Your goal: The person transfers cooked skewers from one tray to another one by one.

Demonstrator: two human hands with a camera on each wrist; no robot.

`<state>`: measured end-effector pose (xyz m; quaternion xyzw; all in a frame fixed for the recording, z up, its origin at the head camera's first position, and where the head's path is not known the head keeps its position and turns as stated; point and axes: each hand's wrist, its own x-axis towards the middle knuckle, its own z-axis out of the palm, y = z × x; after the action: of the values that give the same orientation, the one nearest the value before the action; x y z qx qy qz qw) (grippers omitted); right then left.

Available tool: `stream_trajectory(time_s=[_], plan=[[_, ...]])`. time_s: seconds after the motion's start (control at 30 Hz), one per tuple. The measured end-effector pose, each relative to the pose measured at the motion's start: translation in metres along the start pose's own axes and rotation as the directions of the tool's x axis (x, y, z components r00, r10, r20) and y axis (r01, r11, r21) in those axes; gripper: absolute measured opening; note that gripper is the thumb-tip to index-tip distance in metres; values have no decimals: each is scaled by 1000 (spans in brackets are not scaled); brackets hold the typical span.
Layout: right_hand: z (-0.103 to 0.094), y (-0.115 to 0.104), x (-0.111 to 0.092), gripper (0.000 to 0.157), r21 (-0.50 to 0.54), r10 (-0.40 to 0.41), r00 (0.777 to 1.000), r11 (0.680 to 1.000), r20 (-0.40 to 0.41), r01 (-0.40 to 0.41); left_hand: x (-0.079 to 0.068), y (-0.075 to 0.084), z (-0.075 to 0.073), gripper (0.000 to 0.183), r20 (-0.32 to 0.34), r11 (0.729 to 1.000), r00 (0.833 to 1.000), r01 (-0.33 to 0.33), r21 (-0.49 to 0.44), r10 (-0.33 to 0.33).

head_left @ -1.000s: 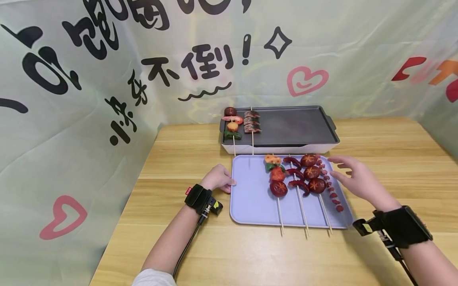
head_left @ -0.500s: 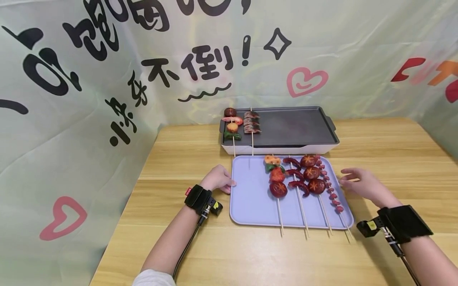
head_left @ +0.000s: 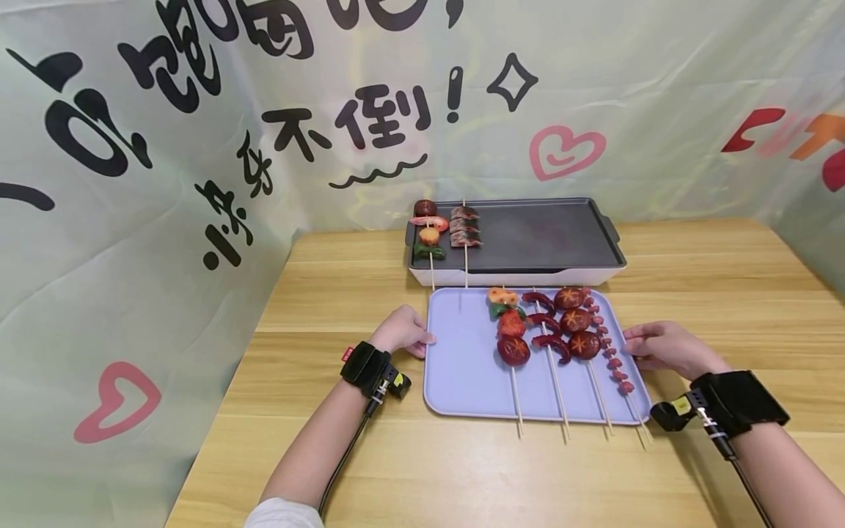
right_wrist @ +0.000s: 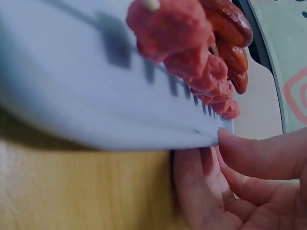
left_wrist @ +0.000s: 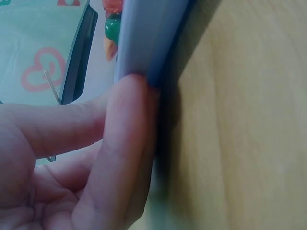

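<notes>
A lavender tray (head_left: 458,374) lies on the table in front of the grill pan. My left hand (head_left: 404,330) pinches its left edge, fingertips against the rim in the left wrist view. At the opposite edge my right hand (head_left: 675,347) grips the rim, with the thumb (right_wrist: 254,155) on top and fingers below. Skewers fill the tray's right half: a mixed one with a mushroom (head_left: 513,350), one of dark red tentacle pieces (head_left: 551,343), one of star-cut mushrooms (head_left: 576,319) and one of small red meat chunks (head_left: 614,362). Their sticks overhang the front edge.
Directly behind the tray stands a dark grill pan (head_left: 541,235) on a white base. At its left end lie a mixed skewer (head_left: 429,235) and a fish-slice skewer (head_left: 465,226). The wooden table (head_left: 350,279) meets a printed cloth backdrop (head_left: 462,161).
My right hand has dropped from over the red meat skewer to the tray's right edge and now grips it. The left hand stays at the left edge.
</notes>
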<state>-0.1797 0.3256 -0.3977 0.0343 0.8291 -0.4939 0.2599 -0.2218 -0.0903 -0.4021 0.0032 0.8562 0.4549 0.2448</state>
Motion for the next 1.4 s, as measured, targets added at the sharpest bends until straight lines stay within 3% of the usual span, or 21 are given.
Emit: stream_trajectory(time_s=[0.37, 1.1, 1.27, 1.4], plan=[[-1, 3, -1, 42, 26, -31, 999, 999, 36, 30, 0, 0, 0, 9, -3, 1000, 1000, 1, 1, -1], [-1, 8, 0, 43, 48, -30, 999, 998, 15, 30, -2, 1, 1, 8, -13, 1000, 1000, -14, 12, 14], [0, 10, -1, 42, 53, -53, 998, 997, 21, 52, -5, 0, 1, 9, -33, 1000, 999, -31, -5, 30], [0, 10, -2, 43, 48, -57, 998, 997, 17, 56, -10, 1, -2, 9, -93, 998, 994, -61, 3, 61]])
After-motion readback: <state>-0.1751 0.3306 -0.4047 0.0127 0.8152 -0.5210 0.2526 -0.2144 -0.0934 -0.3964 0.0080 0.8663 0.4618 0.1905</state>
